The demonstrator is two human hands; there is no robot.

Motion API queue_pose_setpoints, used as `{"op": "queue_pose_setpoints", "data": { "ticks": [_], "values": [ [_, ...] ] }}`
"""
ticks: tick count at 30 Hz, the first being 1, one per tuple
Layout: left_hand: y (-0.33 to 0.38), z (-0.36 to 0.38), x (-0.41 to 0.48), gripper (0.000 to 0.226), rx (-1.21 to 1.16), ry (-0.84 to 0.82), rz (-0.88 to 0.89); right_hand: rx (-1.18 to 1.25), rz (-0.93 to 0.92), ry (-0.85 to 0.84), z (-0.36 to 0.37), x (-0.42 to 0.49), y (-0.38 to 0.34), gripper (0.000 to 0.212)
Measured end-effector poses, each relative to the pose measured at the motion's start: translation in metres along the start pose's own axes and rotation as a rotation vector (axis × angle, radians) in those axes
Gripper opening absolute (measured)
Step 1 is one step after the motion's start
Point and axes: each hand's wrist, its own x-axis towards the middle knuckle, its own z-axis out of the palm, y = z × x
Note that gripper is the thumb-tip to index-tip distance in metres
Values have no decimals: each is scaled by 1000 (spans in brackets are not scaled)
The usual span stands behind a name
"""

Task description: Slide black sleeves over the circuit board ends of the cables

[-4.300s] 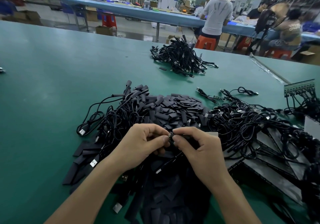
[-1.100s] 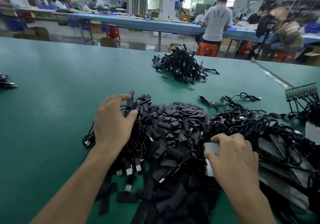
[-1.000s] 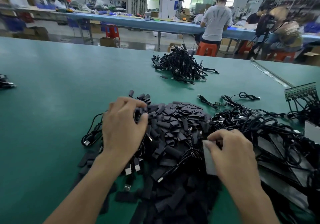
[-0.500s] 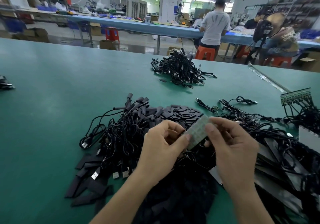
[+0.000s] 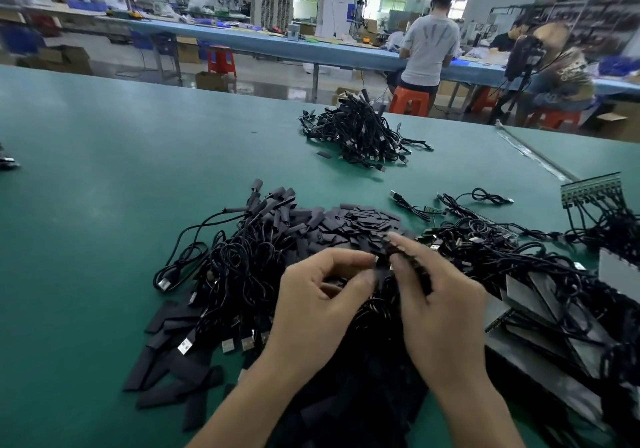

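My left hand [image 5: 322, 305] and my right hand [image 5: 440, 312] meet above the middle of the heap. Left thumb and forefinger pinch a small dark piece, seemingly a black sleeve [image 5: 380, 263]. The fingers of my right hand curl round a cable's end [image 5: 407, 257], which is blurred. Below lies a heap of loose flat black sleeves [image 5: 349, 225]. To its left are black cables [image 5: 242, 257] with sleeved ends and USB plugs. To its right is a tangle of cables [image 5: 502, 250].
A separate bundle of cables [image 5: 356, 132] lies farther back on the green table [image 5: 121, 170]. A panel of circuit boards [image 5: 592, 187] with cables stands at the right edge, above grey sheets [image 5: 540, 312]. People work at a bench beyond.
Half a second ago both hands held a grey panel up between them. It is out of sight now, and the fingertips pinch small dark pieces together, a little lower.
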Motion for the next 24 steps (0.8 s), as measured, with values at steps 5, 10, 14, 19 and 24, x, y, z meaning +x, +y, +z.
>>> {"op": "queue_pose_setpoints", "data": {
  "ticks": [5, 10, 14, 19, 24],
  "values": [
    [-10, -3, 1, 29, -37, -3, -43, 431, 240, 34, -7, 5, 8, 6],
    [-11, 4, 5, 9, -139, 11, -86, 631, 379, -150, -5, 5, 8, 16],
    [-10, 1, 5, 11, -217, -46, -79, 711, 401, -273, -8, 6, 9, 23],
    [-13, -1, 6, 6, -229, -134, -89, 778, 394, -291, -9, 6, 7, 16],
    [-15, -1, 9, 14, -324, -202, -139, 840, 444, -386, -16, 8, 8, 37]
  ]
}}
